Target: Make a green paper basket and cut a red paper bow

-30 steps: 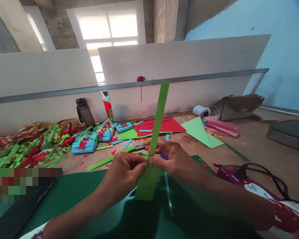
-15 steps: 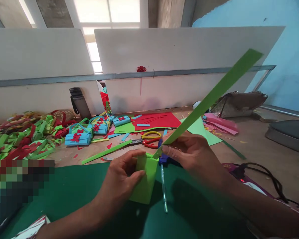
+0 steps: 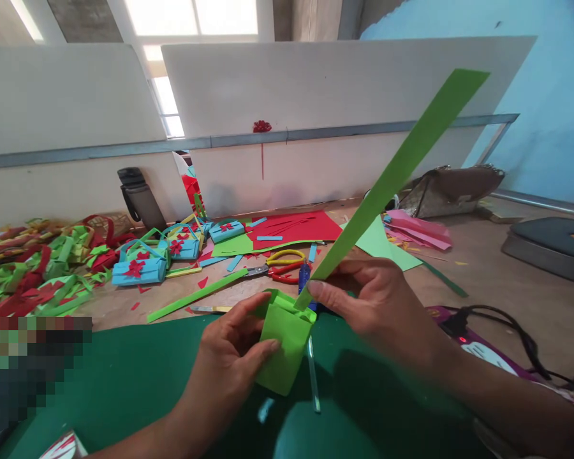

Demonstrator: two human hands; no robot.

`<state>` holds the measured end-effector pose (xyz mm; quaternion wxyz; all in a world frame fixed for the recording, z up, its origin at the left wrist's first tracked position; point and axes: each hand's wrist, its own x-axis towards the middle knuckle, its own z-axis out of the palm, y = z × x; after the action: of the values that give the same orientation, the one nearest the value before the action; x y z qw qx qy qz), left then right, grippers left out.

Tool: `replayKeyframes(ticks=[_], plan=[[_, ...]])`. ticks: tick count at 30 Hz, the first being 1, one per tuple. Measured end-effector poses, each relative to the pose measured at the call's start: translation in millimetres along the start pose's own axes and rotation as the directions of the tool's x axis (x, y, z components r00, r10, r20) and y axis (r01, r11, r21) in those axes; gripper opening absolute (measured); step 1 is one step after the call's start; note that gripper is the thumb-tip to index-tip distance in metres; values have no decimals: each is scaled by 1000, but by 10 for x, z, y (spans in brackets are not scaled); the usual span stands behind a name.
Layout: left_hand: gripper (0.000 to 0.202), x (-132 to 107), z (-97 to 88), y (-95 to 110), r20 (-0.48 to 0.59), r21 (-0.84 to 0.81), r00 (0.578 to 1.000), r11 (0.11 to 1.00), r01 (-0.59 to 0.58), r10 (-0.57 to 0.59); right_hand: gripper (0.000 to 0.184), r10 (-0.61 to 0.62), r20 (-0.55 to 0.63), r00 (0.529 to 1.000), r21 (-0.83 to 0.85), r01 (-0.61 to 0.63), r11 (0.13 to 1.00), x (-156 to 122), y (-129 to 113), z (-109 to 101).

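Observation:
My left hand (image 3: 234, 357) grips a small folded light-green paper box (image 3: 283, 347) just above the dark green mat (image 3: 124, 382). A long light-green paper strip (image 3: 392, 185) rises up and to the right from the box's top edge, pinched at its lower end by my right hand (image 3: 368, 299). A clear glue stick (image 3: 312, 376) lies on the mat right beside the box, its blue end partly hidden behind my hands.
Red-and-yellow scissors (image 3: 282, 264) and loose green strips (image 3: 196, 294) lie beyond my hands. Blue paper boxes with red bows (image 3: 138, 269) and a heap of green and red pieces (image 3: 33, 268) sit left. Coloured sheets (image 3: 296, 229), a dark bottle (image 3: 136, 194) and a purple glue gun (image 3: 478, 344) are around.
The strip stood upright between both hands, then swung down to the right. My left hand now holds the folded box, tilted a little more toward me.

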<state>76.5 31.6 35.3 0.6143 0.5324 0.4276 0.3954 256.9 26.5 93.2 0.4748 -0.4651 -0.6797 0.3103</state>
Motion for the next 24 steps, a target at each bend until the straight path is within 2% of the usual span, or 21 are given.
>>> replayKeyframes(ticks=[15, 24], plan=[[52, -15, 9, -71, 11, 56, 998, 997, -54, 54, 16, 36, 40, 999, -75, -32, 997, 1, 50, 19], [58, -30, 9, -97, 29, 185, 992, 974, -128, 125, 15, 50, 32, 998, -122, -46, 991, 20, 62, 14]])
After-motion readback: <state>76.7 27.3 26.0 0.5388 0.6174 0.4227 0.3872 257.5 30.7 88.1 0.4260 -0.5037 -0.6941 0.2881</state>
